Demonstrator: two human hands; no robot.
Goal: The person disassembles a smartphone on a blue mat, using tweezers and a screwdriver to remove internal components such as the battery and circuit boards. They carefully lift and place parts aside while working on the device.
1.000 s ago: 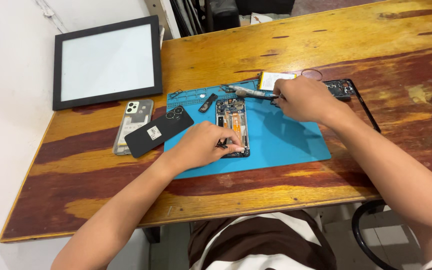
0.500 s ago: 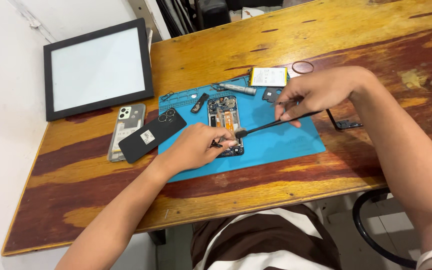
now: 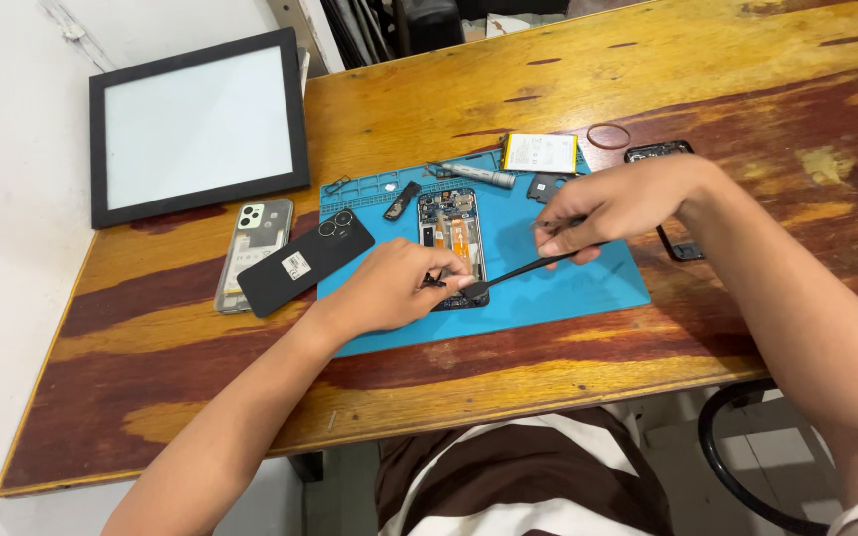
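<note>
While the left hand (image 3: 394, 288) presses its bent fingers on the lower end of the open phone (image 3: 454, 245), the right hand (image 3: 608, 203) pinches black tweezers (image 3: 523, 270) between thumb and fingers; their tips touch the phone's bottom edge, just beside the left fingertips; the phone lies on the blue mat (image 3: 568, 283).

I saw a blue mat (image 3: 548, 288) on the yellow-and-reddish-brown streaked table (image 3: 707, 69), a black tool (image 3: 518, 270), a black-framed white panel (image 3: 196, 124), a black phone cover (image 3: 305, 263) and brown-and-white striped clothing (image 3: 538, 481).
</note>
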